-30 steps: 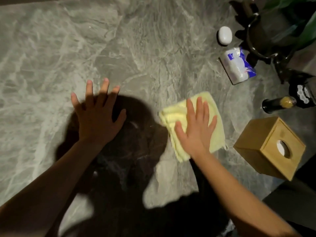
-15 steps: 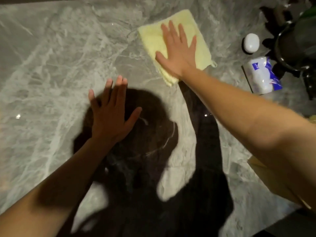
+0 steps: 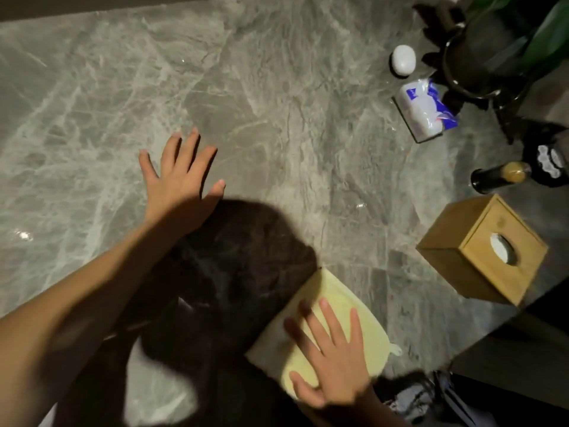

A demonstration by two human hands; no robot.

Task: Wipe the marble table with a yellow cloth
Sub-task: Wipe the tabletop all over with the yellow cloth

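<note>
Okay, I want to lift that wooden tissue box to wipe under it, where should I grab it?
Come from above, probably, and clamp the wooden tissue box across two opposite flat side walls, clear of the oval opening. It is a plain cube with no handle. The right hand, flat on the yellow cloth, lies nearest.

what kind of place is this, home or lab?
Probably a home, maybe a dining or living room: a marble table carrying a wooden tissue box, a dark bottle and a leafy plant in a dark pot.
</note>
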